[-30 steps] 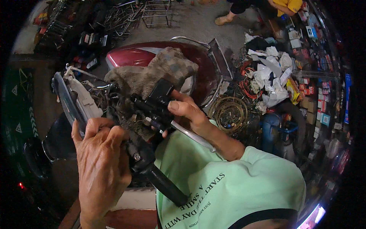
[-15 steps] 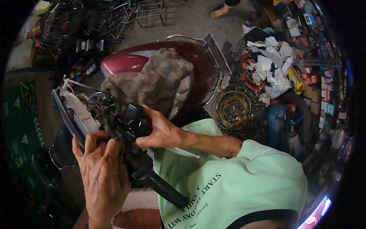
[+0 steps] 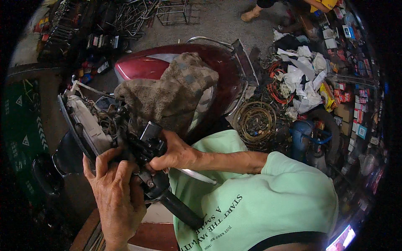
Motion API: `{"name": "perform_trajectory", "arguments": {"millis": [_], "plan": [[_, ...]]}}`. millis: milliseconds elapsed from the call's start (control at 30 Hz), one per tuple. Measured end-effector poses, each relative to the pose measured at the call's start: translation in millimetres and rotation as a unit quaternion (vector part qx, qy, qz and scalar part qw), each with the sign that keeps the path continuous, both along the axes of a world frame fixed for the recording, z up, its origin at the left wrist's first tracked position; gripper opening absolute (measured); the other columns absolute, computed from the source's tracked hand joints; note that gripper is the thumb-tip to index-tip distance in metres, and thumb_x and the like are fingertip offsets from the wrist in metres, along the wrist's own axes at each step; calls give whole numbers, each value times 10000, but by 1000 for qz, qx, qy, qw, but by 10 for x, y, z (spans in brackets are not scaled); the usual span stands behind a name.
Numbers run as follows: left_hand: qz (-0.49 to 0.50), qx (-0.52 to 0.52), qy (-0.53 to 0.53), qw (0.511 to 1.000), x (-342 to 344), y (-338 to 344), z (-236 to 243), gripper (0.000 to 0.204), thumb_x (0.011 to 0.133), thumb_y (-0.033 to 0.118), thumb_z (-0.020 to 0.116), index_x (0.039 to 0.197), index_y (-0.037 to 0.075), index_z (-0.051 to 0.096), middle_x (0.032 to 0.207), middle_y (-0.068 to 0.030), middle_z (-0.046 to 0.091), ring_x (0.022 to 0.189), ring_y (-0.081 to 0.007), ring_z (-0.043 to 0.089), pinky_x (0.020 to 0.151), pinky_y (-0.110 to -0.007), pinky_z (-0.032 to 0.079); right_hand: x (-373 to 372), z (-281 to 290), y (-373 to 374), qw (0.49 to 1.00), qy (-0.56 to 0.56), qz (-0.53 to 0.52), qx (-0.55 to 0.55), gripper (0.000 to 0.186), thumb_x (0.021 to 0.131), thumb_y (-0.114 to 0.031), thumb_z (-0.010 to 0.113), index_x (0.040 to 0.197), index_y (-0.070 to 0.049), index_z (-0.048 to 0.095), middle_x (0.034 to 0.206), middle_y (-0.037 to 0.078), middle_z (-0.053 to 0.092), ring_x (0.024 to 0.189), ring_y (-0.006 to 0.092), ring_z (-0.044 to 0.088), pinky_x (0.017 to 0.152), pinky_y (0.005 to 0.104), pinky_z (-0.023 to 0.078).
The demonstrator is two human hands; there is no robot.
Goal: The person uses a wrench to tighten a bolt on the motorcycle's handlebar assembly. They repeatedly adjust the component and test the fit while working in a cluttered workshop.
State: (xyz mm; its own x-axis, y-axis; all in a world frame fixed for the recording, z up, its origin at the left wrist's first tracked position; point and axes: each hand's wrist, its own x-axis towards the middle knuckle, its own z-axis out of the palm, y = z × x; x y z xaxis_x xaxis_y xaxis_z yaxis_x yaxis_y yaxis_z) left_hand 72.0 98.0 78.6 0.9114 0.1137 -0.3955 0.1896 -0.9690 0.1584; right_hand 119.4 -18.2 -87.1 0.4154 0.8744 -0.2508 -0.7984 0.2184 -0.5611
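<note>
Presently | right hand (image 3: 179, 154) clasping lever unit (image 3: 153, 146) | left hand (image 3: 114, 196): grip unclear | lettered shirt (image 3: 268, 194)

Some fingertips of the left grip (image 3: 114, 188) are out of sight; the right grip's (image 3: 178, 151) lower fingers disappear behind the black lever assembly (image 3: 150, 145). Cloth (image 3: 163, 96) conceals some red bodywork (image 3: 140, 68); the upper edge crops a bystander (image 3: 250, 15).

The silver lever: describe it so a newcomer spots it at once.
Find the red vehicle body with a brown cloth draped over it. Below the cloth, the right hand holds a black control assembly; from under that hand the silver lever reaches across the pale green shirt. Slim and shiny, it differs from the thick black handlebar grip below.
</note>
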Motion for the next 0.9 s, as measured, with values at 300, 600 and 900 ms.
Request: {"name": "perform_trajectory", "arguments": {"millis": [300,600,900], "plan": [[-12,35,-6,999,67,-76,5,355,625,-50,596,971,20,558,963,-167,587,1153,-353,486,1094,-658,145,34,-83,65,996,73,5,61,387,745,-48,743,1084,-4,561,860,74,658,732,158,664,652,289,570],[-4,18,-25,1000,37,-63,-38,364,620,-69,584,969,25,538,964,-172,578,1144,-359,488,1088,-657,156,-32,-78,101,992,95,-27,72,423,718,10,739,1102,14,561,913,68,660,802,147,665,718,312,587],[-51,90,19,994,130,-167,24,320,658,-8,573,974,15,534,985,-166,602,1135,-355,510,1112,-643,141,-27,-63,97,997,69,-10,38,388,705,14,742,1065,10,596,932,60,666,819,141,667,733,290,581]]}}
